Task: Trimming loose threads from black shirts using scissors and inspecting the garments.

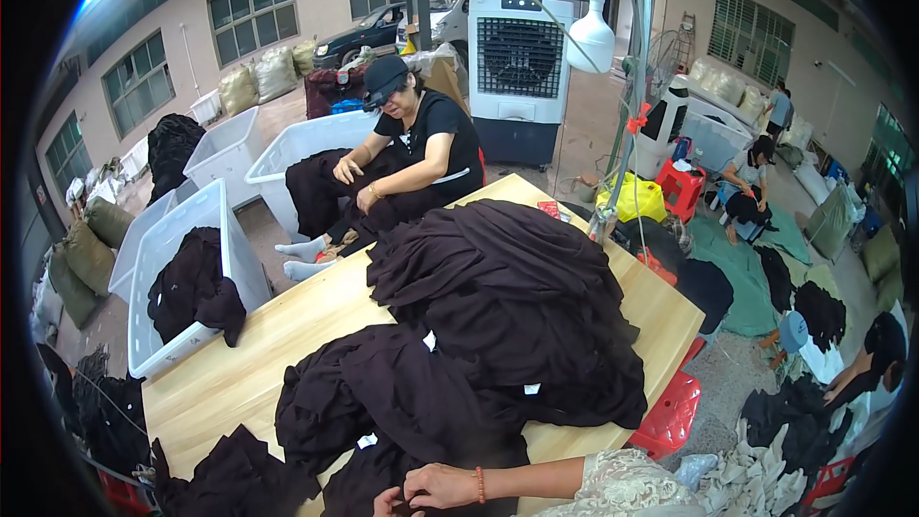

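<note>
My right hand (442, 486), with a beaded bracelet and a lace sleeve, reaches in from the lower right with its fingers curled in on a dark garment (369, 479). Beside its fingertips my left hand (387, 503) is bent over the same cloth; the lower edge cuts most of it off. A white label (367, 441) lies near this garment. Just beyond both hands, a folded dark garment (383, 393) rests against a tall heap of dark garments (507, 306). Another dark garment (235, 479) is spread at the table's near left.
The pale wooden table (249, 378) runs under the heap. Left of it stands a white plastic bin (177, 345) with dark cloth. Across, a seated co-worker (421, 134) handles dark cloth. A metal pole (637, 86) rises at the table's far right, near a red stool (667, 416).
</note>
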{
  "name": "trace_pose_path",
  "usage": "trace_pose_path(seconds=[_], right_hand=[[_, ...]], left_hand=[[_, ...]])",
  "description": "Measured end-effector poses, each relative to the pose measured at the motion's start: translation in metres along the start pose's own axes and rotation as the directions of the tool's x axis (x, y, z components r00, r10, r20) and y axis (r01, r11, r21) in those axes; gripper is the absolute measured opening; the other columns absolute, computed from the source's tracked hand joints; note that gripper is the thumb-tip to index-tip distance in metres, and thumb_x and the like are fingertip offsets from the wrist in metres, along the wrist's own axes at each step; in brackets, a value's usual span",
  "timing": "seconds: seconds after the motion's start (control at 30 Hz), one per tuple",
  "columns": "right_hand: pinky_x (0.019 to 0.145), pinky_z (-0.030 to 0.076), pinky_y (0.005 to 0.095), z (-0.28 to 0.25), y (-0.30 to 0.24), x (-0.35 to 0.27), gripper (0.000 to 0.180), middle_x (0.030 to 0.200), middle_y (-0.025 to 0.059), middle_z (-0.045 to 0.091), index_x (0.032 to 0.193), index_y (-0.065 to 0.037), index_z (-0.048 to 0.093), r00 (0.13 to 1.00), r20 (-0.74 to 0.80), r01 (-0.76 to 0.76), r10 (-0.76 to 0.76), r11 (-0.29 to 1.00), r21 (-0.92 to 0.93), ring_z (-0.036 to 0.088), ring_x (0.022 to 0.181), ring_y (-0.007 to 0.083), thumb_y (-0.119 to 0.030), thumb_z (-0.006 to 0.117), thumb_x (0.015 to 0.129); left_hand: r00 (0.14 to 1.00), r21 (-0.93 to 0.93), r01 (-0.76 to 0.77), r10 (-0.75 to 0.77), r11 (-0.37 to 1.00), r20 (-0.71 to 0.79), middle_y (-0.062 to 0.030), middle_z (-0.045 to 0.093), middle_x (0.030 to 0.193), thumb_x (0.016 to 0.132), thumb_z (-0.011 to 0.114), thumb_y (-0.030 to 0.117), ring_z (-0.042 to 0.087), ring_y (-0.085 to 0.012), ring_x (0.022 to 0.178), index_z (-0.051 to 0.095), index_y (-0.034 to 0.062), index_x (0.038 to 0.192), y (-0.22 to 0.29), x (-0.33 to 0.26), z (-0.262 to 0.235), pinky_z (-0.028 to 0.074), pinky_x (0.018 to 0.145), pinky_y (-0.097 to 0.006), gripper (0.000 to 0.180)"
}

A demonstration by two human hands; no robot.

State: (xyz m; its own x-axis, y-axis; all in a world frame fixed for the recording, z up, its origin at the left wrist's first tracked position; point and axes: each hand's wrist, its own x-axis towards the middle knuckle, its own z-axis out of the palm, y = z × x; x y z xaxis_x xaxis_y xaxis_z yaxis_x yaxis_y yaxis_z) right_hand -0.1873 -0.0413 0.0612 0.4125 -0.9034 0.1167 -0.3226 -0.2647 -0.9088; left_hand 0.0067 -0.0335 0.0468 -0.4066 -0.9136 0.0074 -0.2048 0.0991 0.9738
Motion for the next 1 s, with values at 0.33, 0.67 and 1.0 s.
trace_pose_path(seconds=[0.33, 0.67, 1.0], right_hand=[[0.063, 0.046, 0.0327, 0.012, 0.009, -0.009, 0.015, 0.079, 0.0110, 0.055, 0.081, 0.000, 0.059, 0.985, -0.107, 0.145, -0.133, 0.983, 0.111, 0.058, 0.070, 0.0238, -0.011, 0.069, 0.080], [0.047, 0.042, 0.0178, -0.027, -0.016, 0.003, 0.015, 0.063, -0.0035, 0.057, 0.085, -0.008, 0.061, 0.896, 0.081, -0.374, 0.437, 0.642, 0.670, 0.053, 0.052, 0.0022, -0.021, 0.068, 0.090], [0.049, 0.047, 0.0187, -0.039, -0.034, 0.019, 0.011, 0.072, -0.0003, 0.059, 0.094, -0.003, 0.060, 0.874, 0.133, -0.310, 0.468, 0.324, 0.894, 0.058, 0.058, 0.0063, -0.014, 0.059, 0.095]], left_hand=[[0.964, 0.553, -0.195, 0.261, 0.810, -0.044, -0.0099, 0.056, 0.075, 0.059, 0.071, 0.002, 0.059, -0.0337, 0.068, 0.059, 0.0097, 0.074, -0.010, 0.016, 0.014, 0.046, 0.057, -0.041, 0.021], [0.954, -0.002, -0.196, 0.190, 0.981, -0.232, -0.0148, 0.052, 0.125, 0.076, 0.067, -0.008, 0.053, -0.0052, 0.061, 0.053, 0.0000, 0.119, 0.050, -0.009, 0.023, 0.040, 0.053, -0.018, 0.045], [0.950, -0.474, 0.149, -0.259, 0.868, -0.175, 0.0015, 0.053, 0.079, 0.086, 0.064, -0.001, 0.050, -0.0026, 0.056, 0.060, -0.0022, 0.092, 0.026, -0.017, 0.039, 0.041, 0.051, -0.018, 0.007]])
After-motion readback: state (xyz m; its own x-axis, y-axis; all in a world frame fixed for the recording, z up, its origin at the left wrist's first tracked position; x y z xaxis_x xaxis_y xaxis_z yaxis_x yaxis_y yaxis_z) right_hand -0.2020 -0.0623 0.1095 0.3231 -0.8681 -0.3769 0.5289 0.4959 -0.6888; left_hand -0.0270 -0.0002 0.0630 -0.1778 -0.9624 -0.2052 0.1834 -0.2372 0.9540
